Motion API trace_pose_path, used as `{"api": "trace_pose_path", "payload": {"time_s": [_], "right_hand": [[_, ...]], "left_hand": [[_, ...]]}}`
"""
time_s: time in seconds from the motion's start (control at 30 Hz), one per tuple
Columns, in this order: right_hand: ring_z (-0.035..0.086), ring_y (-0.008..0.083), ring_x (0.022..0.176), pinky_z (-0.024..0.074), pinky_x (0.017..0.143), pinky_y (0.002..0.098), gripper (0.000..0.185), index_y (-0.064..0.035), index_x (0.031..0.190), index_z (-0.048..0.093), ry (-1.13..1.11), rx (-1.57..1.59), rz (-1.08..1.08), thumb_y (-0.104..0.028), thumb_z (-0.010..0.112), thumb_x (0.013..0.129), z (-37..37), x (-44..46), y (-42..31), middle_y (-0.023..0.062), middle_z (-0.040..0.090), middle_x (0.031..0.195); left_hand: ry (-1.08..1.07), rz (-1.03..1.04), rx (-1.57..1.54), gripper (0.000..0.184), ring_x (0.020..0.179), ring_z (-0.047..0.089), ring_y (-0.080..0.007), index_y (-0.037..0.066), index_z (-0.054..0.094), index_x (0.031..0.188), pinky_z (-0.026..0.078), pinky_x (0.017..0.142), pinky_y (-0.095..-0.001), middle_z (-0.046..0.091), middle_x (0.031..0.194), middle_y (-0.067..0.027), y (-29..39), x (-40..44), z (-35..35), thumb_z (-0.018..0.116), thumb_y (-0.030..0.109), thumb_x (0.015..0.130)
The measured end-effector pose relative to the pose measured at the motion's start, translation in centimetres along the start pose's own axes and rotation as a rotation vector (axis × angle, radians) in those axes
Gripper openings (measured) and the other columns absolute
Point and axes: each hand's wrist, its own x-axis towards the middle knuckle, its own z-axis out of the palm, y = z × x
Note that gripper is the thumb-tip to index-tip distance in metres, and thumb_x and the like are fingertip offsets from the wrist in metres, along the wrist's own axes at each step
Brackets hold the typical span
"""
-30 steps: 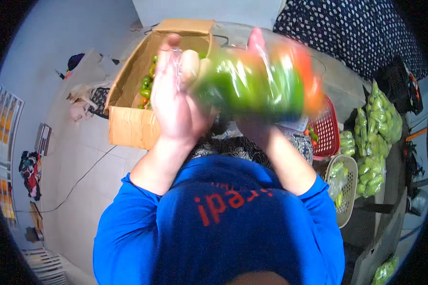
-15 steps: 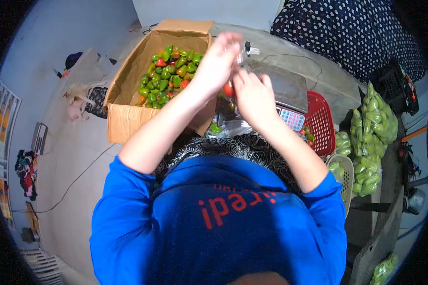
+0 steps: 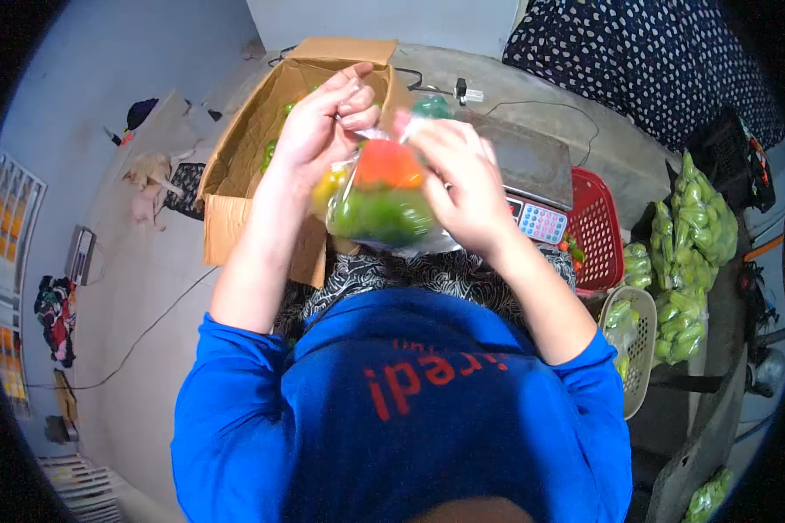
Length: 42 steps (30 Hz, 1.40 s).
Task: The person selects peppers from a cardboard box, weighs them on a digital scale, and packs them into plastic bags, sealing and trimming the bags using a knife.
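Note:
A clear plastic bag of green, red-orange and yellow peppers (image 3: 384, 205) hangs upright above my lap, between my hands. My left hand (image 3: 327, 122) has its fingers curled at the gathered top of the bag, on its left side. At the right of the bag's neck is my right hand (image 3: 458, 179), fingers bent and partly blurred, closed on the plastic. Behind my left hand stands an open cardboard box (image 3: 244, 131) with green peppers, mostly hidden by my arm. A flat scale (image 3: 532, 161) with a keypad lies beyond my right hand.
A red basket (image 3: 595, 231) holding a few small peppers and a cream basket (image 3: 641, 349) are at the right. Bags of green vegetables (image 3: 693, 218) lie farther right. A light-coloured animal (image 3: 153, 174) rests on the floor at the left, near a cable.
The bag of peppers was swung up and blurred at first, then mostly hidden behind my hands. It now hangs in full view, with my left hand moved left and lower.

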Motion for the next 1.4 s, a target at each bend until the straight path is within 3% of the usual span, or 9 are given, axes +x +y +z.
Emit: {"api": "trace_pose_path", "payload": {"time_s": [0.17, 0.33, 0.37, 0.53, 0.77, 0.87, 0.97, 1.13, 1.4], "right_hand": [[0.047, 0.0272, 0.112, 0.0362, 0.094, 0.0387, 0.049, -0.0051, 0.121, 0.050, -0.057, -0.517, 0.125, -0.008, 0.055, 0.072, 2.8, 0.5, 0.6, 0.0141, 0.049, 0.125], [0.027, 0.0267, 0.134, 0.0286, 0.108, 0.0392, 0.072, 0.0016, 0.140, 0.025, 0.317, 0.381, -0.044, 0.012, 0.039, 0.071, -1.0, 2.6, -2.7, 0.0145, 0.016, 0.146], [0.032, 0.0231, 0.131, 0.0254, 0.108, 0.0364, 0.057, -0.0019, 0.136, 0.035, 0.462, 1.066, 0.065, 0.001, 0.044, 0.080, 1.1, 2.7, -4.6, 0.0145, 0.033, 0.141], [0.040, 0.0205, 0.124, 0.0295, 0.105, 0.0327, 0.047, -0.0022, 0.132, 0.041, -0.079, 1.336, 0.503, -0.012, 0.055, 0.089, -0.2, 0.3, -1.9, 0.0108, 0.046, 0.132], [0.055, 0.0294, 0.107, 0.0423, 0.094, 0.0388, 0.033, -0.0019, 0.107, 0.062, -0.109, 0.280, 0.008, -0.003, 0.051, 0.076, -1.8, -0.3, 2.1, 0.0108, 0.061, 0.112], [0.055, 0.0338, 0.105, 0.0451, 0.090, 0.0418, 0.041, -0.0008, 0.116, 0.054, -0.198, -0.218, 0.125, -0.001, 0.051, 0.075, -1.0, 0.0, 2.0, 0.0147, 0.055, 0.118], [0.054, 0.0372, 0.104, 0.0458, 0.090, 0.0427, 0.055, -0.0001, 0.128, 0.041, -0.044, -0.067, 0.315, 0.001, 0.050, 0.073, 0.6, 1.2, 0.9, 0.0199, 0.039, 0.132], [0.037, 0.0233, 0.127, 0.0296, 0.105, 0.0369, 0.083, -0.0055, 0.145, 0.018, 0.216, 1.251, 0.033, 0.008, 0.040, 0.066, -2.5, 3.8, -4.9, 0.0077, 0.012, 0.150], [0.021, 0.0213, 0.137, 0.0141, 0.113, 0.0380, 0.071, -0.0001, 0.140, 0.027, 0.283, 1.867, 0.312, -0.021, 0.049, 0.076, 0.3, 2.7, -2.9, 0.0026, 0.022, 0.149]], "left_hand": [[0.193, 0.516, 1.243, 0.019, 0.067, 0.046, -0.0093, 0.001, 0.050, 0.108, 0.042, 0.063, -0.0200, 0.048, 0.075, -0.0037, -3.2, 1.3, 2.6, 0.042, 0.010, 0.093], [-0.180, 1.107, 0.535, 0.031, 0.050, 0.039, -0.0129, 0.011, 0.028, 0.121, 0.040, 0.044, -0.0291, 0.038, 0.062, -0.0026, -4.2, -2.5, 9.4, 0.044, 0.011, 0.094], [-0.062, 1.039, 0.426, 0.029, 0.051, 0.033, -0.0102, 0.013, 0.034, 0.122, 0.035, 0.043, -0.0257, 0.032, 0.061, 0.0010, -3.9, -3.5, 10.0, 0.043, 0.014, 0.095], [0.112, 0.315, -0.249, 0.027, 0.054, 0.028, -0.0063, 0.006, 0.046, 0.120, 0.028, 0.047, -0.0190, 0.030, 0.063, 0.0047, -1.0, -1.1, 4.3, 0.038, 0.012, 0.095], [-0.067, -0.320, 0.522, 0.034, 0.055, 0.030, -0.0037, 0.004, 0.041, 0.122, 0.029, 0.051, -0.0170, 0.034, 0.067, 0.0061, -0.6, 0.6, 1.5, 0.048, 0.014, 0.090], [-0.029, -0.078, 0.884, 0.029, 0.057, 0.042, -0.0068, 0.004, 0.042, 0.119, 0.035, 0.050, -0.0204, 0.045, 0.069, 0.0020, -2.4, 2.4, 0.7, 0.045, 0.013, 0.091], [0.107, 0.739, 1.478, 0.021, 0.082, 0.059, -0.0176, 0.004, 0.049, 0.110, 0.047, 0.071, -0.0297, 0.059, 0.089, -0.0078, -5.5, 1.8, 4.9, 0.042, 0.006, 0.091], [-0.151, 1.254, 0.672, 0.024, 0.057, 0.039, -0.0123, 0.010, 0.040, 0.113, 0.041, 0.056, -0.0319, 0.038, 0.063, 0.0017, -4.2, -1.2, 11.1, 0.049, 0.015, 0.092], [-0.187, 0.518, -0.324, 0.013, 0.056, 0.026, -0.0089, 0.004, 0.051, 0.099, 0.028, 0.061, -0.0261, 0.026, 0.062, 0.0038, -2.9, -0.1, 5.6, 0.041, 0.009, 0.092]]}}
